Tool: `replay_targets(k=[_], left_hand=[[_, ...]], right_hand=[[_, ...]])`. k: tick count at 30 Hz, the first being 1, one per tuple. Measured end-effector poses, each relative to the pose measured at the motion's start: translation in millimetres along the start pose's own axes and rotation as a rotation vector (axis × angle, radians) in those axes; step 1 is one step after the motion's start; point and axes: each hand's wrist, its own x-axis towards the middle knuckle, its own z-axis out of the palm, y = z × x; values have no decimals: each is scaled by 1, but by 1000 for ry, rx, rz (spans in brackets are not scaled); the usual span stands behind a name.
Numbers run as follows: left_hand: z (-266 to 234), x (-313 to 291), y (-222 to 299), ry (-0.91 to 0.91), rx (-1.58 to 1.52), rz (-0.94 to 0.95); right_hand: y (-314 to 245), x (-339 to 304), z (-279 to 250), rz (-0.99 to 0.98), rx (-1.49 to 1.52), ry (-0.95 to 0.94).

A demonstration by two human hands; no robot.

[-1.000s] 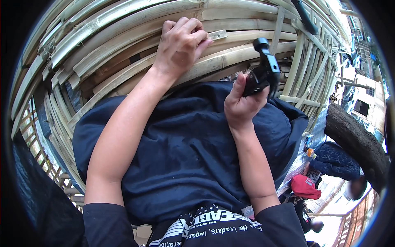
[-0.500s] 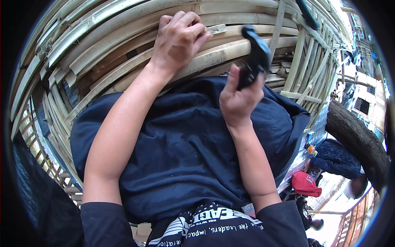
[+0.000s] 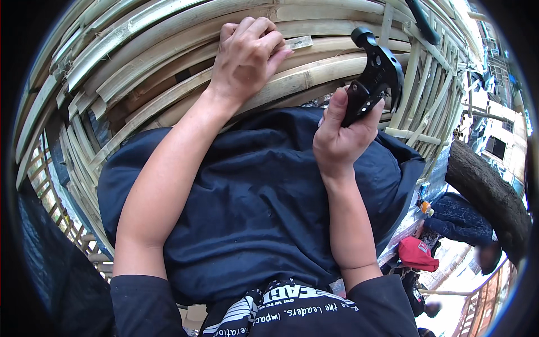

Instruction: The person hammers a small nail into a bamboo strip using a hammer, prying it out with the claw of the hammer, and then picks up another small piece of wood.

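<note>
My right hand [image 3: 348, 135] is wrapped round the short dark handle of a black claw hammer [image 3: 379, 70]. Its striking face is raised toward the upper left, and the claw curves down on the right. My left hand [image 3: 245, 59] lies closed on a wall of curved bamboo slats [image 3: 314, 76], fingers curled and thumb pressed in. A narrow bamboo strip [image 3: 300, 43] sticks out from beneath those fingers to the right. Whatever the fingertips pinch is hidden. The hammer head is apart from the left hand and to its right.
Dark cloth [image 3: 252, 196] covers my lap against the slats. A black curved bar [image 3: 424, 25] hangs at the upper right beside crossed bamboo sticks. To the right are a thick tree trunk [image 3: 488, 191], a person in blue patterned clothes [image 3: 457, 219] and a red bag [image 3: 416, 254].
The hammer in my right hand has swung up and to the right, away from the left hand, and is no longer blurred. My left hand keeps its place on the slats.
</note>
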Motion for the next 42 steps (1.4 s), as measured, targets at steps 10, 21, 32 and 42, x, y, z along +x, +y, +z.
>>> replay_targets(k=[10,21,32,42], left_hand=[[-6,1,5,-57,131,32],[-17,15,7,-13,14,-81],[-10,5,10,-50,207,30],[-4,4,3,19,192,39]], right_hand=[[3,1,-1,210,177,-94],[-5,0,-1,302,202,-81],[-12,3,-2,325,100,-146],[-11,4,-1,328,65,-186]])
